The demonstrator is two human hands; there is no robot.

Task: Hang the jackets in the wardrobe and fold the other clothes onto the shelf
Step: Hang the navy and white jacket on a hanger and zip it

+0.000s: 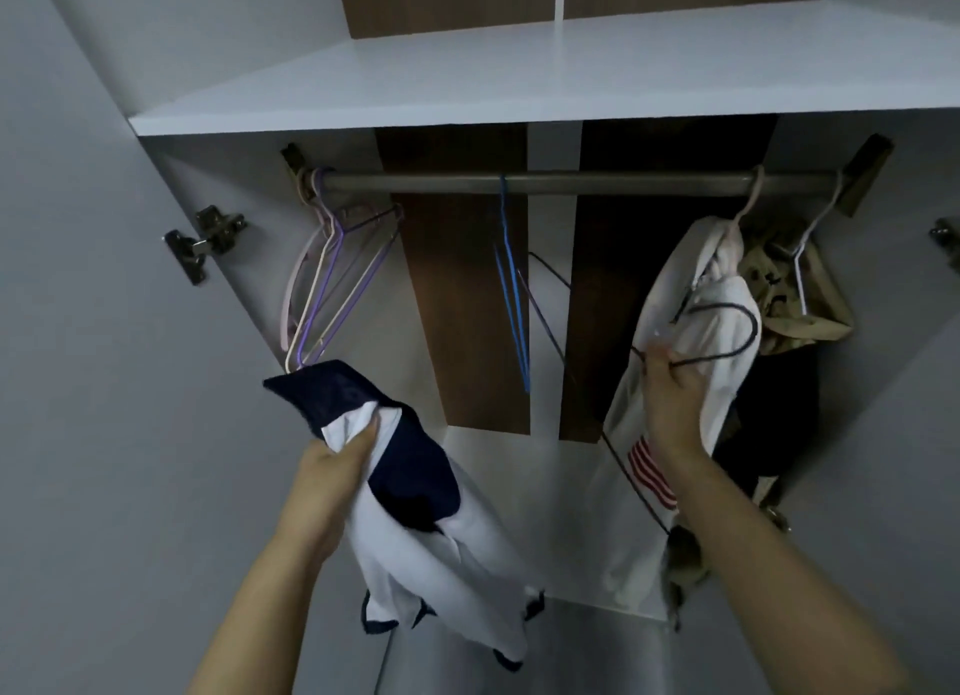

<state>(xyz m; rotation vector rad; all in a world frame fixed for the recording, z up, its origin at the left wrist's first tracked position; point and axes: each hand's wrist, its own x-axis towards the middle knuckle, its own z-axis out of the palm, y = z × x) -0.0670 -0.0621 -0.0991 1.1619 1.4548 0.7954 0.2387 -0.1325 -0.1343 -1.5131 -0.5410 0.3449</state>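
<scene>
Jacket [415,512], white and navy, hung bunched in the left hand's [332,481] curled fingers. Right hand [670,398] pinched a dark wire hanger [727,331] near the rail [571,182].

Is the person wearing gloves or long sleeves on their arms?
No. Both forearms are bare as far as the picture shows, with no sleeves. The left hand and right hand have no gloves, and I see no rings, watch or bracelet.

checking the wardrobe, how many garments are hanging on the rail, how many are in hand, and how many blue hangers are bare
Garments hanging on the rail: 2, white jacket and tan garment
Garments in hand: 1, navy and white jacket
Bare blue hangers: 1
Total: 4
</scene>
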